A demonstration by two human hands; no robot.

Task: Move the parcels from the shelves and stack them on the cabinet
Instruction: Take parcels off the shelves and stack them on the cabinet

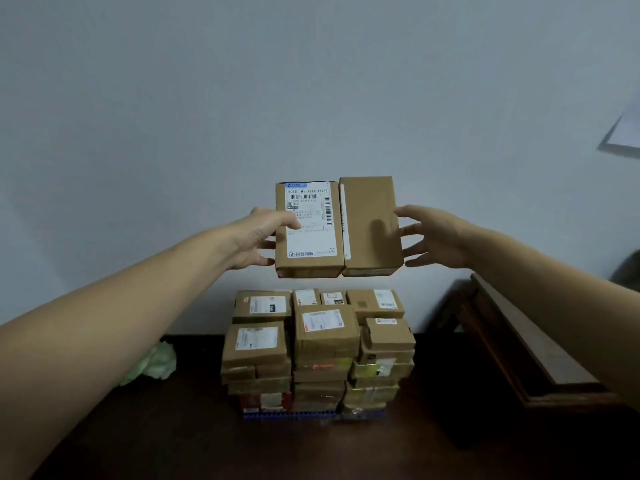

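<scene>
Two brown cardboard parcels are held side by side in the air above the stack. The left parcel carries a white shipping label; my left hand grips its left edge, thumb on top. The right parcel is plain; my right hand presses its fingertips against its right side. Below them a stack of parcels, several layers high and three columns wide, stands on the dark wooden cabinet against the white wall.
A crumpled pale green bag lies on the cabinet left of the stack. A dark wooden tray or frame leans at the right. A white sheet hangs on the wall at the upper right.
</scene>
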